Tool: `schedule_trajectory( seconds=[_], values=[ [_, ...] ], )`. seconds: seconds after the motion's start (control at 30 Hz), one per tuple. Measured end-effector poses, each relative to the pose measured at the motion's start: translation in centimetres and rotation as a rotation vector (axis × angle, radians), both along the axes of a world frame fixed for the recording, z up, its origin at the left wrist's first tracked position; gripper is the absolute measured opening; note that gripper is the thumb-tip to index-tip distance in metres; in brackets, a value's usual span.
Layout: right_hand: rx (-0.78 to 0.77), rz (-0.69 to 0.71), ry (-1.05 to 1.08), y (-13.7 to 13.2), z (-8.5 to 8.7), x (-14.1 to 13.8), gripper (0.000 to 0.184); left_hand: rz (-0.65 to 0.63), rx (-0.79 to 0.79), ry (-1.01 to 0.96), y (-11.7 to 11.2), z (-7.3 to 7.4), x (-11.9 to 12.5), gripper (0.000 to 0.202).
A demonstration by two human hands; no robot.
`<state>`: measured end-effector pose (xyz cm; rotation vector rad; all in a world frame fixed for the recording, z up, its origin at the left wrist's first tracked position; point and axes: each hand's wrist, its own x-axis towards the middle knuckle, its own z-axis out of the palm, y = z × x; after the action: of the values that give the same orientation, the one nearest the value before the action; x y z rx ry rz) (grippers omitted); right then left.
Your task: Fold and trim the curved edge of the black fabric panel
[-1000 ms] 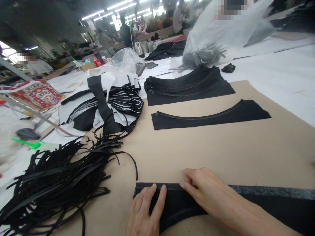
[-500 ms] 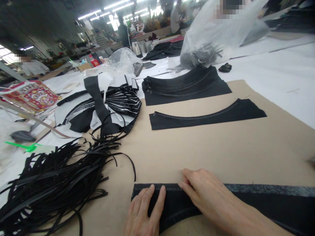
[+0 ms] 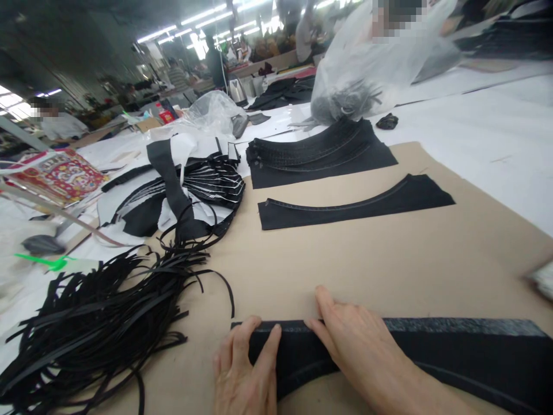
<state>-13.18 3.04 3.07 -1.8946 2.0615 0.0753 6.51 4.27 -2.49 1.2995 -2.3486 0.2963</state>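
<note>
A black fabric piece, speckled grey along its straight top, lies towards the brown sheet's near edge. The left hand rests spread on its left end; the right hand touches the top, forefinger apart from thumb, straighter than before.

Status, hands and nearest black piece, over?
Left hand on left end of black piece, right hand at its far edge. Piece on brown sheet. Black strips heaped left, one strand near piece's corner.

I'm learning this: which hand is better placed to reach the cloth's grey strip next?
Probably the right hand: it lies beside the grey strip; the left hand rests at the left end of the cloth.
</note>
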Motion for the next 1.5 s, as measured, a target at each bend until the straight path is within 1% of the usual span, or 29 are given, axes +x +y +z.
schedule_trajectory(
  seconds=[0.07, 0.1, 0.17, 0.23, 0.33, 0.4, 0.5, 0.57, 0.67, 0.77, 0.93, 1.03, 1.27, 1.5],
  values=[
    [0.006, 0.0, -0.002, 0.0, 0.2, 0.2, 0.007, -0.08, 0.012, 0.037, -0.1, 0.3, -1.1, 0.047],
    [0.013, 0.0, -0.005, 0.0, 0.2, 0.3, 0.005, -0.145, 0.018, 0.046, -0.1, 0.2, -1.7, 0.048],
    [0.024, -0.004, -0.01, 0.1, 0.3, 0.1, 0.005, -0.269, 0.021, 0.039, -0.2, -0.3, -2.7, 0.049],
    [0.023, -0.015, -0.034, 0.2, 0.3, -0.5, 0.005, -0.32, -0.001, -0.002, -0.3, -1.0, -3.3, 0.048],
    [0.007, 0.001, -0.146, 0.5, 0.6, -2.5, 0.013, -0.302, -0.072, -0.067, -0.6, -1.9, -3.3, 0.044],
    [0.009, 0.009, -0.23, 0.7, 0.9, -4.3, 0.018, -0.314, -0.093, -0.088, -0.7, -2.0, -3.1, 0.044],
    [0.015, -0.031, -0.307, 1.0, 1.2, -6.4, 0.022, -0.324, -0.068, -0.087, -0.6, -1.9, -3.3, 0.044],
    [0.017, -0.058, -0.327, 1.1, 1.1, -7.1, 0.021, -0.281, -0.032, -0.058, -0.4, -1.8, -3.7, 0.043],
    [0.001, -0.059, -0.307, 1.1, 0.7, -7.2, 0.02, -0.223, 0.005, 0.004, 0.0, -1.8, -4.2, 0.044],
    [0.004, -0.042, -0.274, 1.1, 0.4, -7.0, 0.019, -0.226, 0.001, 0.029, 0.2, -2.0, -4.4, 0.046],
    [0.052, -0.001, -0.239, 1.0, 0.8, -7.0, 0.018, -0.194, -0.029, 0.046, 0.3, -2.3, -4.5, 0.049],
    [0.041, 0.026, -0.205, 1.0, 1.0, -6.9, 0.016, -0.179, -0.047, 0.062, 0.4, -2.5, -4.6, 0.048],
    [-0.003, 0.05, -0.158, 1.1, 0.3, -6.8, 0.02, -0.192, -0.064, 0.048, 0.3, -2.3, -4.6, 0.049],
    [0.013, 0.061, -0.125, 1.2, 0.1, -6.7, 0.019, -0.208, -0.113, 0.009, 0.1, -2.0, -4.6, 0.047]
  ],
)
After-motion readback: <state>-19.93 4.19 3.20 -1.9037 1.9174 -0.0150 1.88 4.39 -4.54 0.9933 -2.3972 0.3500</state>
